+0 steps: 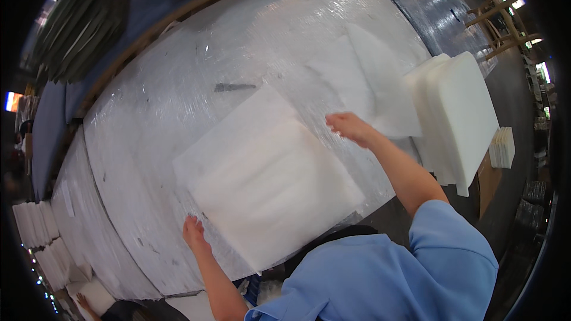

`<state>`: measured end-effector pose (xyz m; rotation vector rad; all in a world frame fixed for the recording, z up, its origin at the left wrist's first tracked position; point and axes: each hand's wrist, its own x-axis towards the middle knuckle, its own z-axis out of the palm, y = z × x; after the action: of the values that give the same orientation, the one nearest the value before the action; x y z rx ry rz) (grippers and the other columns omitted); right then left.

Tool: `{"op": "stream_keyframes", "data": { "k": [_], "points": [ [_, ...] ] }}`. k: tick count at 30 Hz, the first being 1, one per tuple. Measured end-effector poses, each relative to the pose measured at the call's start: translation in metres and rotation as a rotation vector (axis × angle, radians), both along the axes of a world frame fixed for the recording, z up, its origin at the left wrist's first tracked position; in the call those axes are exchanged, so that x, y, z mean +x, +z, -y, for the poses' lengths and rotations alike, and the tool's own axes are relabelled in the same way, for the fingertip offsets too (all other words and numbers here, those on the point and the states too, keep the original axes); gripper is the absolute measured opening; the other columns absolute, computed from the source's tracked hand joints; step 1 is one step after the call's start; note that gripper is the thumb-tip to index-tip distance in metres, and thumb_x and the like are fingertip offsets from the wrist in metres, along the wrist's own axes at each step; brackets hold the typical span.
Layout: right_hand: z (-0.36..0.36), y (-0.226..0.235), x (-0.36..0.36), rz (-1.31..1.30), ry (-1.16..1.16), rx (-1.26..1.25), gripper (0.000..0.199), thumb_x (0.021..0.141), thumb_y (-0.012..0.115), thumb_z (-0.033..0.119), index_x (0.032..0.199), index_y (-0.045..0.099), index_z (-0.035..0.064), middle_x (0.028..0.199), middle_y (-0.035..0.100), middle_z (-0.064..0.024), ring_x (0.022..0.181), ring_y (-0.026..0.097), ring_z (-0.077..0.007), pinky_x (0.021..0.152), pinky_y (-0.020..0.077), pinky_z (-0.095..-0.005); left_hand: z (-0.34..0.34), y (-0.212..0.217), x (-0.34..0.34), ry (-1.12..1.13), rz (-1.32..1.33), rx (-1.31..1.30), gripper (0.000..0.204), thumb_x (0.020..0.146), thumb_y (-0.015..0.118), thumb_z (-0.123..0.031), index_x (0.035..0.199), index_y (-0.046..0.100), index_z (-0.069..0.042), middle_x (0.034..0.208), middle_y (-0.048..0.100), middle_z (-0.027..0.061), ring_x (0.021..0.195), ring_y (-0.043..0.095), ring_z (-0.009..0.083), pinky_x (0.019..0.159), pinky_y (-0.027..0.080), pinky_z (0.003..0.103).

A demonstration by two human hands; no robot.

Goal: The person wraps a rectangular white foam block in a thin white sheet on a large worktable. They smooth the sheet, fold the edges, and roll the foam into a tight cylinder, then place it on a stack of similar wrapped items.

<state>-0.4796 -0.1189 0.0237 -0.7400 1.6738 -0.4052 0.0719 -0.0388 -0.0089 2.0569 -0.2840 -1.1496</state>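
Observation:
A white sheet of soft padding (273,187), roughly square with a slightly rumpled top, lies on the plastic-wrapped work surface (154,125) in front of me. A thinner layer shows along its far left edge. My left hand (194,232) is just beside the padding's left edge, fingers loosely bent, with nothing visible in it. Beyond the right edge of the padding, my right hand (351,129) hovers with its fingers toward the left and nothing in its grasp. Farther right, a thin white sheet (380,77) lies flat on the plastic.
To the right stands a stack of thick white foam pads (464,119), with smaller pads (502,147) behind it. Dark grey sheets (83,30) are piled at the far left. White stacks (35,226) and another person's hand (82,301) appear at the lower left.

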Motion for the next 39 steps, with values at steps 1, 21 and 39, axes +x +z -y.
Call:
{"op": "stream_keyframes", "data": {
  "k": [1, 21, 39],
  "points": [
    [-0.022, -0.001, -0.002, 0.03, -0.02, 0.053, 0.066, 0.102, 0.055, 0.054, 0.142, 0.058, 0.0014, 0.138, 0.061, -0.0148, 0.127, 0.054, -0.0252, 0.106, 0.0431, -0.0419, -0.013, 0.005, -0.005, 0.019, -0.022, 0.018, 0.053, 0.105, 0.055, -0.038, 0.135, 0.058, 0.006, 0.131, 0.066, 0.0129, 0.119, 0.063, 0.0247, 0.103, 0.046, 0.037],
    [-0.11, -0.023, 0.011, -0.013, -0.129, -0.087, 0.066, 0.104, 0.046, 0.059, 0.123, 0.07, 0.0005, 0.126, 0.068, -0.02, 0.12, 0.06, -0.0288, 0.1, 0.0464, -0.0416, -0.1, 0.03, -0.034, -0.109, -0.047, 0.116, 0.073, 0.105, 0.052, -0.053, 0.149, 0.044, 0.004, 0.155, 0.049, 0.0165, 0.142, 0.046, 0.0293, 0.117, 0.034, 0.045],
    [-0.167, 0.009, 0.03, 0.026, -0.179, 0.008, 0.074, 0.105, 0.039, 0.061, 0.132, 0.065, -0.0025, 0.139, 0.06, -0.0285, 0.134, 0.054, -0.0415, 0.111, 0.041, -0.0467, -0.163, 0.03, -0.054, -0.153, 0.017, 0.231, 0.081, 0.105, 0.044, -0.06, 0.151, 0.04, 0.007, 0.155, 0.048, 0.0198, 0.14, 0.049, 0.0304, 0.115, 0.038, 0.039]
  ]
}}
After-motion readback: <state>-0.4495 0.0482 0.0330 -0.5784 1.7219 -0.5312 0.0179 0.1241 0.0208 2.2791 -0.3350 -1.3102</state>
